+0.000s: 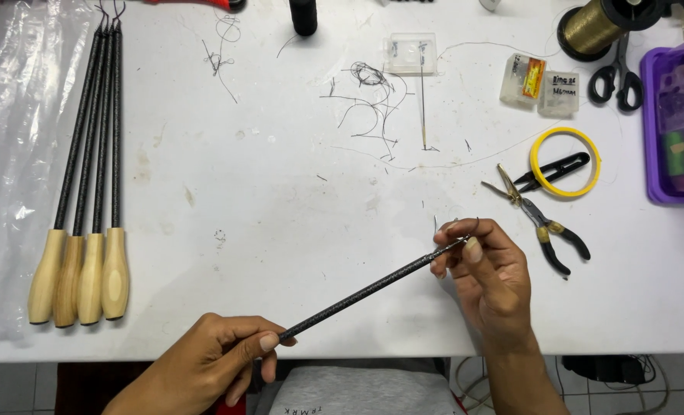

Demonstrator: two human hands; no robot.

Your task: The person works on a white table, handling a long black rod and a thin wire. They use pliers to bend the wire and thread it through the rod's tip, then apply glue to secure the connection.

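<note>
My left hand (211,361) grips the lower end of a thin black textured rod (365,292) at the table's front edge. The rod slants up to the right. My right hand (484,273) pinches its tip between thumb and fingers, where a small wire hook and a fine thread show. Both hands hover just above the white table (265,200).
Several finished black rods with wooden handles (88,230) lie on clear plastic at the left. Small pliers (542,223), black snips inside a yellow ring (565,163), scissors (617,77), a gold thread spool (596,27), small clear boxes (542,83), a purple bin (676,115) and thread scraps (369,100) lie behind.
</note>
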